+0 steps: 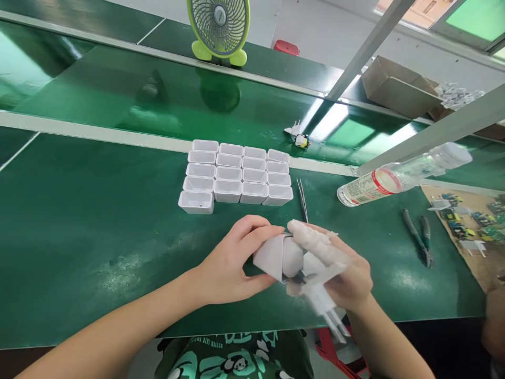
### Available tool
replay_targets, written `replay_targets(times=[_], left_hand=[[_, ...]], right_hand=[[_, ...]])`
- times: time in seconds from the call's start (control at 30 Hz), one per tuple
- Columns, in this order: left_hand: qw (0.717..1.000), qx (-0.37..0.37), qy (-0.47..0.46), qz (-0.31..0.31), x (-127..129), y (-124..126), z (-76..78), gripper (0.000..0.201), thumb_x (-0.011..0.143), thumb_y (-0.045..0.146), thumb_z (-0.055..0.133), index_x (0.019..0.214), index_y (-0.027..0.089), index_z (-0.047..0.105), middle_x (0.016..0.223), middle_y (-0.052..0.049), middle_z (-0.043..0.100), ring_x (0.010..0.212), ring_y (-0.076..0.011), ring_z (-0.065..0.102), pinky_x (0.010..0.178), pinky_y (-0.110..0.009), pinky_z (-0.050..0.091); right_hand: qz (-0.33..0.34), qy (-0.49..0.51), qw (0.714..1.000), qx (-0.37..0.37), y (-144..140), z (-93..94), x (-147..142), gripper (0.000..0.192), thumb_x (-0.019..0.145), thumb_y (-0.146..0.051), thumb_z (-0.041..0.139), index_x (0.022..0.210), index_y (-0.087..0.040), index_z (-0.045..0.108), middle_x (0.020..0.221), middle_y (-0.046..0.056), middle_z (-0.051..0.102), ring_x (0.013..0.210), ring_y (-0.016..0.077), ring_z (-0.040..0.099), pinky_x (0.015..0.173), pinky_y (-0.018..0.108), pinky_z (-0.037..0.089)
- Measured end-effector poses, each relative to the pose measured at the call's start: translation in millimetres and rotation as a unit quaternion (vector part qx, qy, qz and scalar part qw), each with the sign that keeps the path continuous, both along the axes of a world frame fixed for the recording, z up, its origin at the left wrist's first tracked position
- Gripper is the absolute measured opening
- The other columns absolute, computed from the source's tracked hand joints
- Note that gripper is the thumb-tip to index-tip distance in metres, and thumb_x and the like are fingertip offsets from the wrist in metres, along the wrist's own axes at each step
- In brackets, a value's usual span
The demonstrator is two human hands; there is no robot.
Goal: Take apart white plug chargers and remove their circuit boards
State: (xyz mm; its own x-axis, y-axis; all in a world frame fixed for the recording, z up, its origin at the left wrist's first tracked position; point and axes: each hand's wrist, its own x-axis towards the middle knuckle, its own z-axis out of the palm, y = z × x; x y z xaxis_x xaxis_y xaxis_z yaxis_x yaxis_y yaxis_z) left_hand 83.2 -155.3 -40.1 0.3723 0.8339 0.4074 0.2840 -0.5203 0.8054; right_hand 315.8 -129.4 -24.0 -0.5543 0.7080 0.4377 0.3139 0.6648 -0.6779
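My left hand (231, 263) is closed on a white plastic casing (270, 257), fingers over its top and thumb beneath. Against the casing's right side, my right hand (353, 273) grips a white plug part (320, 297) whose prongs point down toward the table's front edge. White wrapping covers a finger of that hand. The two white pieces touch or overlap; blur and fingers hide exactly how they meet. Just beyond my hands lie metal tweezers (302, 200). Several small white open boxes (228, 190) stand in rows farther back.
A clear bottle (402, 176) leans at the right, with dark-handled cutting pliers (420, 237) nearby. Cardboard (469, 231) at the far right carries circuit boards and plug parts. A small board with a plug (302, 141) lies beyond the white rail. A green fan (220, 26) stands behind.
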Motion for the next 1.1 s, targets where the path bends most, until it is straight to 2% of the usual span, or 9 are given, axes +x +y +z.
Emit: replay_targets(times=[0.1, 0.23, 0.37, 0.47, 0.57, 0.67, 0.8, 1.0, 1.1], left_hand=[[0.999, -0.023, -0.019, -0.024, -0.6, 2.9, -1.9, 0.062, 0.081, 0.022, 0.071, 0.136, 0.025, 0.043, 0.125, -0.011, 0.051, 0.117, -0.0234, 0.053, 0.097, -0.038, 0.053], [0.979, -0.14, -0.077, -0.124, -3.5, 4.3, -0.5, 0.075, 0.081, 0.023, 0.073, 0.143, 0.028, 0.031, 0.133, -0.013, 0.052, 0.119, -0.024, 0.057, 0.097, -0.039, 0.055], [0.958, -0.204, -0.109, -0.169, -5.6, 2.7, -0.1, 0.098, 0.078, 0.016, 0.074, 0.15, 0.031, 0.009, 0.137, -0.013, 0.05, 0.123, -0.0226, 0.057, 0.106, -0.042, 0.051], [0.984, -0.147, -0.079, -0.061, -6.6, 3.4, -0.5, 0.104, 0.073, 0.026, 0.081, 0.151, 0.032, 0.013, 0.147, -0.013, 0.041, 0.135, -0.0273, 0.046, 0.114, -0.047, 0.044], [0.997, -0.065, 0.005, 0.041, -6.5, 5.6, 0.0, 0.085, 0.075, 0.036, 0.081, 0.144, 0.029, 0.032, 0.14, -0.011, 0.049, 0.128, -0.0266, 0.051, 0.107, -0.044, 0.049], [0.991, 0.053, 0.088, 0.081, -5.1, 6.7, -1.7, 0.049, 0.087, 0.024, 0.068, 0.131, 0.025, 0.047, 0.119, -0.007, 0.063, 0.112, -0.0218, 0.06, 0.097, -0.039, 0.052], [0.974, 0.156, 0.087, 0.136, -5.6, 7.0, -4.0, 0.051, 0.089, 0.009, 0.059, 0.136, 0.021, 0.046, 0.11, -0.006, 0.07, 0.103, -0.0189, 0.063, 0.092, -0.036, 0.054], [0.933, 0.321, 0.162, 0.012, -12.4, 8.4, 6.6, 0.03, 0.085, 0.021, 0.07, 0.115, 0.018, 0.062, 0.106, -0.004, 0.074, 0.101, -0.0187, 0.068, 0.088, -0.033, 0.055], [0.936, 0.311, 0.162, -0.025, -12.9, 8.3, 8.2, 0.028, 0.089, 0.025, 0.065, 0.116, 0.018, 0.061, 0.111, -0.005, 0.073, 0.106, -0.0178, 0.067, 0.092, -0.033, 0.053]], right_hand=[[0.063, -0.042, 0.991, 0.111, 5.6, 1.1, 1.8, 0.088, 0.074, -0.036, 0.082, 0.15, -0.023, 0.04, 0.132, 0.014, 0.063, 0.123, 0.0367, 0.058, 0.102, 0.052, 0.053], [0.088, -0.103, 0.991, -0.001, 10.2, 8.0, 7.5, 0.082, 0.083, -0.027, 0.072, 0.154, -0.029, 0.03, 0.144, 0.012, 0.052, 0.122, 0.0296, 0.059, 0.097, 0.042, 0.056], [0.141, -0.088, 0.986, -0.025, 11.0, 3.9, 5.9, 0.073, 0.086, -0.017, 0.063, 0.151, -0.033, 0.034, 0.119, 0.008, 0.064, 0.115, 0.0257, 0.06, 0.09, 0.038, 0.057], [0.082, -0.104, 0.991, 0.014, 10.8, -11.0, -2.6, 0.07, 0.087, -0.01, 0.056, 0.149, -0.031, 0.034, 0.109, 0.008, 0.064, 0.102, 0.0247, 0.062, 0.082, 0.039, 0.057], [0.041, -0.15, 0.987, 0.034, 11.4, -27.3, -12.1, 0.065, 0.089, -0.011, 0.053, 0.148, -0.027, 0.032, 0.105, 0.01, 0.063, 0.091, 0.0246, 0.061, 0.076, 0.04, 0.057], [0.035, -0.151, 0.988, 0.029, 13.1, -34.1, -16.2, 0.06, 0.092, -0.017, 0.055, 0.146, -0.026, 0.032, 0.104, 0.01, 0.063, 0.09, 0.0245, 0.06, 0.076, 0.041, 0.057], [0.051, -0.147, 0.987, -0.027, 14.7, -29.9, -13.6, 0.062, 0.092, -0.023, 0.058, 0.147, -0.028, 0.031, 0.109, 0.009, 0.063, 0.095, 0.0242, 0.061, 0.08, 0.041, 0.057], [0.053, -0.117, 0.99, -0.058, 15.9, -26.8, -9.2, 0.054, 0.09, -0.023, 0.061, 0.139, -0.028, 0.039, 0.119, 0.007, 0.064, 0.105, 0.0226, 0.065, 0.088, 0.039, 0.058], [0.045, -0.118, 0.99, -0.056, 17.5, -27.3, -8.5, 0.048, 0.09, -0.025, 0.061, 0.135, -0.027, 0.043, 0.119, 0.007, 0.066, 0.106, 0.023, 0.067, 0.088, 0.039, 0.059]])
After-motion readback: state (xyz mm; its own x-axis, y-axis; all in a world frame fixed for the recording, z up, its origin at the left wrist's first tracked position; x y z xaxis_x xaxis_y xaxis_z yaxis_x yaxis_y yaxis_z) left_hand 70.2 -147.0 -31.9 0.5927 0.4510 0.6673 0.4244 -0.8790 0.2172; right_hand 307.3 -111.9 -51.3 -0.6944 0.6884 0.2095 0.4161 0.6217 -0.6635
